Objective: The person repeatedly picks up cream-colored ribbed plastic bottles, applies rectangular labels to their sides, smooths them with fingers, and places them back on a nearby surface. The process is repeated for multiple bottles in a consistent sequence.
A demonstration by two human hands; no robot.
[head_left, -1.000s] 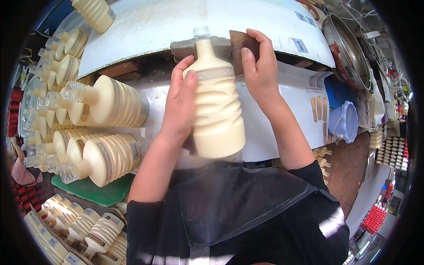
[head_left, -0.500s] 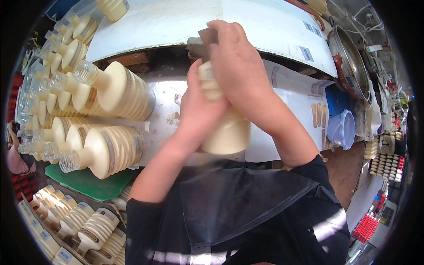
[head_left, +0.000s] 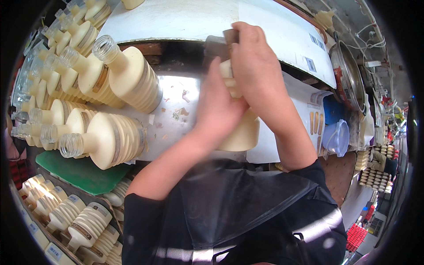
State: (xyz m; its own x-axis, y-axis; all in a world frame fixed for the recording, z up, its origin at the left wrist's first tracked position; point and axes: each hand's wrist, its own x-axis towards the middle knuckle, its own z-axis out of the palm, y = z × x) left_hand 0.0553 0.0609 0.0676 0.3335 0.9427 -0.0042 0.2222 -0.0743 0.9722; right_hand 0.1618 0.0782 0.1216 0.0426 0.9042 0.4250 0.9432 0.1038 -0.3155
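Note:
A cream-coloured bottle [head_left: 240, 136] stands on the worktop in front of me, its upper part mostly covered by my hands. My left hand [head_left: 221, 106], smeared by motion, wraps the bottle's ridged upper part [head_left: 229, 79] from the left. Over its right side lies my right hand [head_left: 257, 64], fingers closed on a small flat brown piece [head_left: 230, 37] that sticks out past the fingertips. Just left of that piece is a blurred grey block [head_left: 215, 46]; I cannot tell whether it is held.
Cream bottles with clear glass necks [head_left: 137, 79] crowd the left, some lying beside a green board [head_left: 84, 172]. More bottles fill trays [head_left: 84, 225] at lower left. A white panel [head_left: 176, 20] spans the back. At right are brown strips [head_left: 316, 123], a lilac bucket [head_left: 339, 139] and a metal pan [head_left: 349, 73].
Both hands appear a little further right, still around the bottle. The whole view has also shifted and turned slightly. My grip looks the same.

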